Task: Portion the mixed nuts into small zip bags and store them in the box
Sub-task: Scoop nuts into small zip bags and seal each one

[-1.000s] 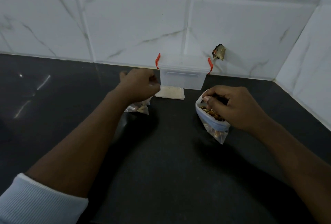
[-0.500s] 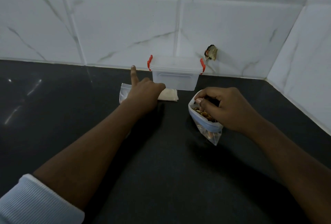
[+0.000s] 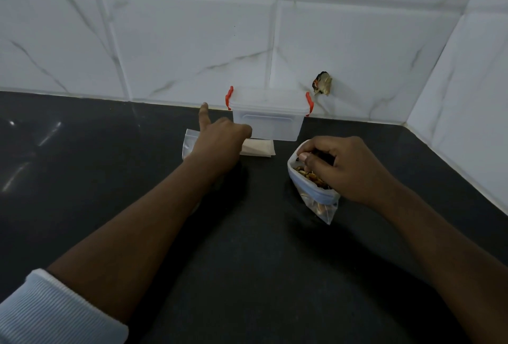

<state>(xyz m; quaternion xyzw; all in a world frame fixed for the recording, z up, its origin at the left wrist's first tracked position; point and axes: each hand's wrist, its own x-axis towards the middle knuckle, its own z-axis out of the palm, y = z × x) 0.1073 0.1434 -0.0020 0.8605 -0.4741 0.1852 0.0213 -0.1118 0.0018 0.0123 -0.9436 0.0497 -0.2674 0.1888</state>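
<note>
Item one: nut bag [image 3: 316, 197] – clear zip bag with a blue band at its folded-down mouth, standing open at centre right of the frame on the black countertop [image 3: 247, 261]. Mixed nuts [image 3: 309, 176] showed inside.

Right hand [image 3: 346, 170] – fingers curled over the bag's rim and into its mouth, gripping it from the right side.

Left hand [image 3: 220, 141] – centre of the frame, well apart from the nut bag, index finger pointed straight toward the wall, other fingers curled under. It lay over a flat empty zip bag [image 3: 188, 142]; whether it gripped anything could not be told. A pale blue sleeve [image 3: 55, 313] showed at lower left.

Box [image 3: 268, 125] – translucent, lid on, red clasps at both ends, against the white tiled wall [image 3: 178, 41] above centre, just right of the left hand's thumb. A flat beige stack [image 3: 259, 149] lay at the box's near edge.

A dark ragged spot [image 3: 322, 83] marked the wall, upper right of the box.
</note>
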